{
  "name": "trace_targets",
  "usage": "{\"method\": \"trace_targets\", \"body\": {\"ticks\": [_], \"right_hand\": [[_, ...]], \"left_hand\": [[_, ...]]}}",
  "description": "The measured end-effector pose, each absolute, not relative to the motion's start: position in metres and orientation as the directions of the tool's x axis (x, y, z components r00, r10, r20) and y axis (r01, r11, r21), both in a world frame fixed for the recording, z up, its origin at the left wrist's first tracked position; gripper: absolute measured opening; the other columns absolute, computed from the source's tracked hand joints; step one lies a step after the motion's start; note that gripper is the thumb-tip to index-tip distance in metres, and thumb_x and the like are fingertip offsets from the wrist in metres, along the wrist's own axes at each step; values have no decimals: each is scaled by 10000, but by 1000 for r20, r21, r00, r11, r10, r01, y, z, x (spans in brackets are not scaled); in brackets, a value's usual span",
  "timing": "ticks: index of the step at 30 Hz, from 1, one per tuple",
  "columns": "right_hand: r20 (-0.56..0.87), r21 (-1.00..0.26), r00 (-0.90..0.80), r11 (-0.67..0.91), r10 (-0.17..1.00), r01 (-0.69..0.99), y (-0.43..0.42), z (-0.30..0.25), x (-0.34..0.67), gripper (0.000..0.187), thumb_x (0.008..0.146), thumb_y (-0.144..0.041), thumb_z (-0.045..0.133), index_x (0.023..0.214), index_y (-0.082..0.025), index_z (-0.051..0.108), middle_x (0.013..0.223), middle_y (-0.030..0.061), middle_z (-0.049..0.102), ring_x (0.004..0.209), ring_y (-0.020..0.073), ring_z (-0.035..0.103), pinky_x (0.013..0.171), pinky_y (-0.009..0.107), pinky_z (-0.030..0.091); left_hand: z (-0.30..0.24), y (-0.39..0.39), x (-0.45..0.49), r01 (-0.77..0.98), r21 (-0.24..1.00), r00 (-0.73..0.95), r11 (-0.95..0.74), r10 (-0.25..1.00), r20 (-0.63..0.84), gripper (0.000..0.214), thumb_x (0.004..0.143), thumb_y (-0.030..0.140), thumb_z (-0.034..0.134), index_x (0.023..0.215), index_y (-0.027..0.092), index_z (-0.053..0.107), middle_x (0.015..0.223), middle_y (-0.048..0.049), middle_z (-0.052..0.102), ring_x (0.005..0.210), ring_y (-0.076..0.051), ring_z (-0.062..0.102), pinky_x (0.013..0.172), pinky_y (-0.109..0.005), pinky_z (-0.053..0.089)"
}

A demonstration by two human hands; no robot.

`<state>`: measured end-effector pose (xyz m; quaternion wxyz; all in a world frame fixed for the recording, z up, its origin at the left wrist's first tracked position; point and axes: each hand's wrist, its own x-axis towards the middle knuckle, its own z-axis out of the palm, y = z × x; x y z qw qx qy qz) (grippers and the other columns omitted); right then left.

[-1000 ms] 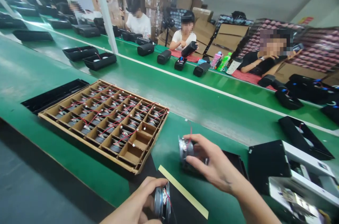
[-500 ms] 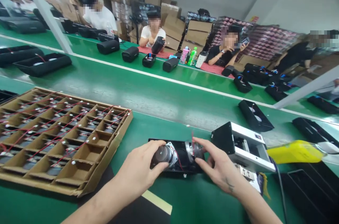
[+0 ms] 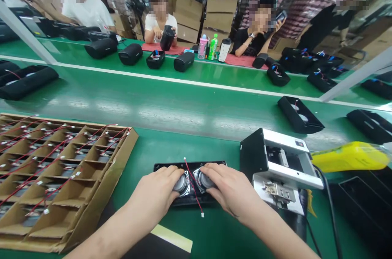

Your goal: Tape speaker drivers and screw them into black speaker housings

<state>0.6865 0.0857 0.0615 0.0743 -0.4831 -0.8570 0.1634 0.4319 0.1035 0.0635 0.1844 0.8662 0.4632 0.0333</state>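
Observation:
A black speaker panel (image 3: pixel 185 200) lies lengthwise on the green bench. Two round speaker drivers with silver metal frames sit side by side on it, magnets facing up. My left hand (image 3: pixel 161 187) is curled around the left speaker driver (image 3: pixel 183 184). Over the right speaker driver (image 3: pixel 203 180), my right hand (image 3: pixel 229 183) has its fingers and thumb wrapped. My palms hide the outer parts of both drivers. Red wires (image 3: pixel 196 191) with white plugs run between them, one plug above the panel and one below.
At left, a divided cardboard tray (image 3: pixel 130 146) holds several drivers with red wires. A white-and-black bench machine (image 3: pixel 284 157) stands at right, beside a yellow object (image 3: pixel 352 157). Black speaker housings (image 3: pixel 300 114) lie on the green line; several people sit or stand across it.
Both drivers, held tilted above the panel before, now sit down on it, closer together. My hands have moved with them, and the view has shifted slightly.

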Motion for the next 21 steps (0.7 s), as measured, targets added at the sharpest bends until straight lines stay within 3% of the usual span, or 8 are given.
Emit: {"method": "trace_targets", "body": {"ticks": [4,11,16,21], "right_hand": [[-91,-285,-536,493,839,822,89,69,678,484,905,-87,736,1365,-160,604,1374,111,661,1152,338,677,936,529,619],[-186,-216,-513,474,838,854,96,74,670,367,928,-213,790,1260,-149,647,1178,97,713,1016,317,722,764,413,608],[-219,-185,-500,468,838,864,96,73,670,417,937,-254,794,1306,-161,625,1208,96,713,1022,310,730,746,392,600],[-242,-189,-550,518,799,834,95,76,675,490,918,-131,741,1382,-155,584,1316,115,676,1011,316,736,741,421,618]], "left_hand": [[57,107,432,772,322,609,-548,783,-126,495,873,69,697,1335,238,648,1334,-70,732,1170,-307,719,962,-478,625],[52,108,428,764,277,628,-583,770,-111,492,898,90,672,1360,255,626,1349,-69,726,1184,-307,717,910,-451,638],[50,107,425,752,263,642,-604,761,-89,502,903,106,694,1376,251,611,1367,-63,717,1199,-304,714,908,-445,645],[49,104,426,747,251,648,-616,758,-68,503,890,135,747,1365,243,620,1358,-74,717,1174,-305,724,874,-439,664]]}}
